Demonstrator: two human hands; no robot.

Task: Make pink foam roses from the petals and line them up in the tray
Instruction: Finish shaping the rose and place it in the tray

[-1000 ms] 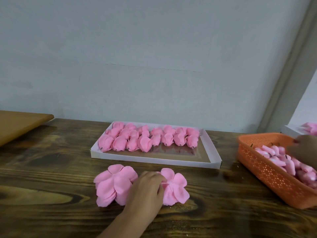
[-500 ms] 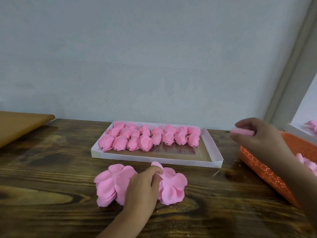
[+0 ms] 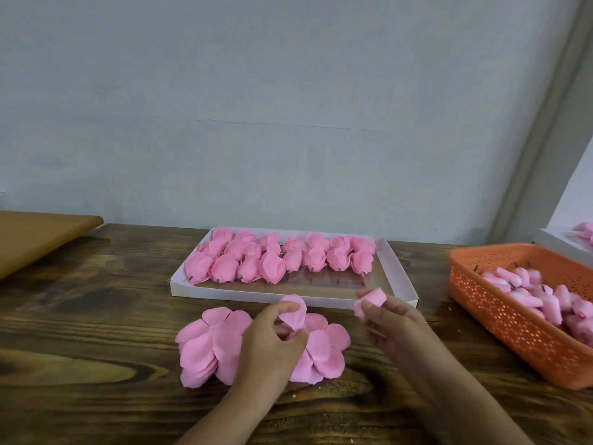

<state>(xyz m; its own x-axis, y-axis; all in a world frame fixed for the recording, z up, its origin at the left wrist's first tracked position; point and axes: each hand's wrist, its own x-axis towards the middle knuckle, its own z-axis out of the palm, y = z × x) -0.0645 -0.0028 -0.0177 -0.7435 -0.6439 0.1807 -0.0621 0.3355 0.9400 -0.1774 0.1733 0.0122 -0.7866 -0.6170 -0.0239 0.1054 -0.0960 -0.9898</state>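
The right hand [image 3: 390,319] has come back from the orange basket [image 3: 513,319] pinching a rolled bud [image 3: 369,301] — now beside the left hand [image 3: 272,335], which pinches up a petal [image 3: 293,311] in front of the tray [image 3: 288,295] — so wrapping looks next.

Tray far, petals near, basket right

On the worktop [image 3: 96,316], the tray [image 3: 288,295] of roses [image 3: 276,260] lay far centre; two petal stacks [image 3: 208,345] sat near it, the basket [image 3: 513,332] of buds [image 3: 539,297] right, a board [image 3: 38,232] far left.
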